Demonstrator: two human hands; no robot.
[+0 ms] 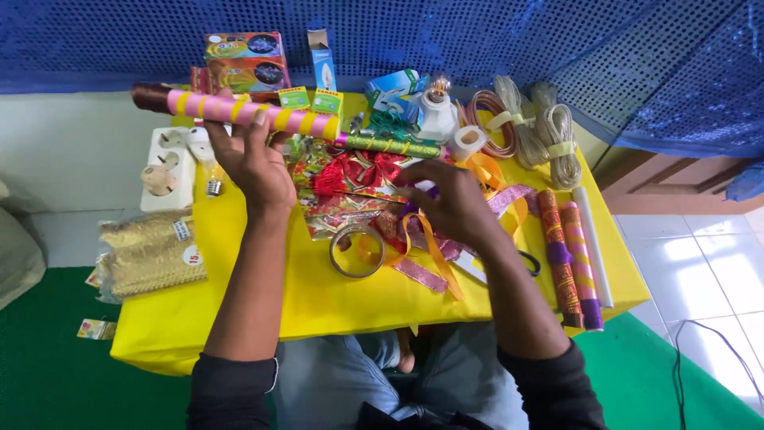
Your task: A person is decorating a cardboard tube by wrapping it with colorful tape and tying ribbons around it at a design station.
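My left hand (253,159) grips a long roll of pink and yellow striped wrapping paper (239,111), held level above the far left of the yellow table (263,306). My right hand (452,203) rests palm down on a heap of ribbons (434,255) and red and gold decorations (358,171) in the middle of the table, fingers spread over them. A green patterned roll (390,145) lies just beyond the right hand. A ring of clear tape (356,252) sits between my forearms.
Several patterned paper rolls (569,255) and a white tube lie at the right edge. Coiled cables (533,127), a lamp socket (434,111) and small boxes (243,64) line the back. A white power strip (167,167) and gold trim packet (147,255) sit left.
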